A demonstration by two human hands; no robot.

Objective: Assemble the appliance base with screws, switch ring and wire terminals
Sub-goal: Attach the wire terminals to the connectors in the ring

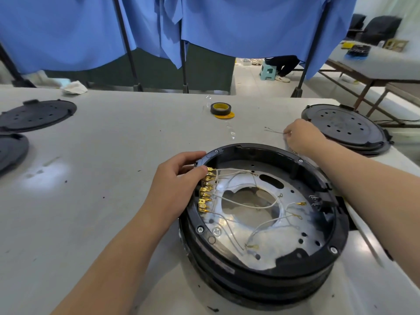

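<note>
Big grey table (109,142) under both arms. Round black appliance base (261,269) lying flat between the two arms, open side facing up, a bit longer from left to right than from front to back. Shiny metal plate (279,237) inside, with a big hole in the middle. Black round lid (345,128) just past the right hand, lying flat; another black lid (36,113) far off to the left of the left hand. Left hand (175,185) on the left rim of the base, fingers curled over the edge, thumb pressing the top of a row of gold wire terminals (205,193). Row running from near to far along the inside wall, flat tips pointing into the base. Thin white wires (247,203) looping from there across the plate. Right hand (302,137) beyond the far rim, fingers pinching a thin loose wire (273,131) pointing left on the table. Black tape roll (220,108) farther away, between both hands.
</note>
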